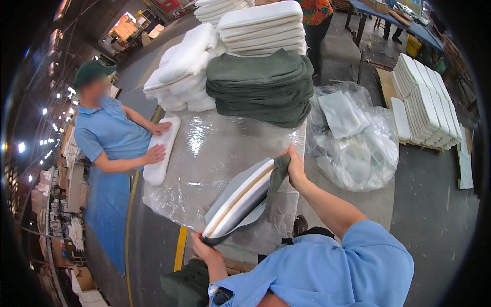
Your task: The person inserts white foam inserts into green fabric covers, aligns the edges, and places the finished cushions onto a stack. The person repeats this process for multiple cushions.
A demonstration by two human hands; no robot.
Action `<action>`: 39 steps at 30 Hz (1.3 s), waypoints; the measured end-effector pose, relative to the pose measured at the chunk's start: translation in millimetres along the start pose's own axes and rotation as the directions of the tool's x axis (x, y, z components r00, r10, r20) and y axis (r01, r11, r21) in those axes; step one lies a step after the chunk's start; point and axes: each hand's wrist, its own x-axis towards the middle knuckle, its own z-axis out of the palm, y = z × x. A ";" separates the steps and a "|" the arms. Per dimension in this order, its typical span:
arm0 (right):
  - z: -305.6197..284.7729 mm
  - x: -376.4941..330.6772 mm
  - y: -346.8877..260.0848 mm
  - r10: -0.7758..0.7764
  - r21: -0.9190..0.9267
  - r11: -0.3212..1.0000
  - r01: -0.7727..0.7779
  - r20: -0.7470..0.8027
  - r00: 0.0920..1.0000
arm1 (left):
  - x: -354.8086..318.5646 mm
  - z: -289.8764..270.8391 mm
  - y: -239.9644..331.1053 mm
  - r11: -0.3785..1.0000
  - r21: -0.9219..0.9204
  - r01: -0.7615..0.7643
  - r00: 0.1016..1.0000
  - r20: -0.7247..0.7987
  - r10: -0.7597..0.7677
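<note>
Between my hands is a white cushion pad (240,197) with a tan strip along its edge, tilted over the table's near side and partly inside a dark green fabric cover (279,174). My right hand (295,166) pinches the cover at the pad's far right end. At the near left end, my left hand (205,248) grips the cover's dark edge. Farther back on the plastic-wrapped table (192,130) lies a stack of dark green covers (258,87). Behind and beside it are a tall pile of white pads (261,28) and a looser white pile (181,64).
Across the table at left, a co-worker (105,128) presses both hands on a white pad (162,166). Clear plastic bagging (353,158) sits right of the table. A pallet of stacked white pads (427,112) stands farther right. More dark green fabric (186,284) lies near my left forearm.
</note>
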 end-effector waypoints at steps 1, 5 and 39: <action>5.2 3.0 -1.7 -0.020 -0.018 1.000 0.020 -0.012 1.000 | -14.7 -6.6 -2.4 1.000 0.009 -0.014 0.999 0.043 0.014; 10.9 15.2 -10.3 -0.085 -0.096 0.992 0.079 -0.062 0.994 | -71.1 -26.4 -19.2 0.942 0.263 -0.207 0.954 0.268 0.135; 67.6 -17.5 -78.5 -0.526 -0.775 0.348 0.528 0.305 0.794 | 12.9 251.6 -26.3 0.631 0.211 -0.746 0.350 0.931 0.102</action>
